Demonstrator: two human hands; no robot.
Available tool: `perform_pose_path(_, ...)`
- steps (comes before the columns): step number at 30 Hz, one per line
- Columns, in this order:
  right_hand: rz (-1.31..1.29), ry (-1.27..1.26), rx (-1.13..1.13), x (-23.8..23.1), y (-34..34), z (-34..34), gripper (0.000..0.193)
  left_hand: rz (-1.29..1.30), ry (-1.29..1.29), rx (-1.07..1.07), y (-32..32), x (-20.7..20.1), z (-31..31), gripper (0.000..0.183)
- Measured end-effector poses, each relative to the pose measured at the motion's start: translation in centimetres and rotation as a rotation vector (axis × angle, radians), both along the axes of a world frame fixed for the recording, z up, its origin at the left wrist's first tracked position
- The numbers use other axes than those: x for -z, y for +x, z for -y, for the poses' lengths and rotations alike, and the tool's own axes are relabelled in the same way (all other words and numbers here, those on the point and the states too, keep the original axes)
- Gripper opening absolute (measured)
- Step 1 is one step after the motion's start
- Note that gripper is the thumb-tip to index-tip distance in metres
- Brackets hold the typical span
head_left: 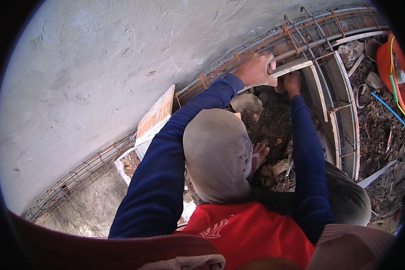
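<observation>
My left hand (258,70) reaches to the wall side, its thumb and fingers closed around the end of a wooden board (293,67). This board lies crosswise between the wall's rebar and a form panel. Just below it, in shadow, is my right hand (293,84). Its fingers look curled close under the board; what they hold, if anything, is hidden. The form panel (317,92) meets the board's right end. Steel rebar (319,74) runs beside that panel, between it and an outer form board (345,83).
A plastered wall (99,58) curves along the left and top, with a rebar cage (83,168) at its foot. Rocks (247,105) lie in the dirt near my foot. On the right are a handsaw blade (377,174), a blue rod (389,110) and an orange container (402,83).
</observation>
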State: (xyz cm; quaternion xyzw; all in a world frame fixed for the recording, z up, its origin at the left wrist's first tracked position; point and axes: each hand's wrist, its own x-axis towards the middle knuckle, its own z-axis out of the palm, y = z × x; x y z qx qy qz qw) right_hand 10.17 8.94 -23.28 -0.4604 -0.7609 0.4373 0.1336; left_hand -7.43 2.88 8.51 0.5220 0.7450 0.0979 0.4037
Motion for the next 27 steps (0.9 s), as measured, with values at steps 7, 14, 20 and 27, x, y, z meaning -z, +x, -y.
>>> perform_pose_path(7, -0.139, -0.814, 0.066, -4.7, -0.1, 0.5, 0.031, -0.031, 0.037, -0.032, -0.6, 0.8, 2.2, 0.049)
perform_pose_path(14, -0.128, -0.958, 0.221, -5.2, 1.9, 0.1, 0.026, -0.049, 0.107, 0.005, -0.3, 1.0, 1.2, 0.05)
perform_pose_path(20, -0.164, -0.699, 0.195, -3.1, -1.8, -1.6, 0.024, -0.054, 0.092, 0.011, 0.1, 0.6, 0.3, 0.049)
perform_pose_path(27, -0.189, -1.281, 0.3, -10.1, -1.0, 0.9, 0.026, -0.091, 0.059, -0.028, -0.7, 1.2, 2.5, 0.05)
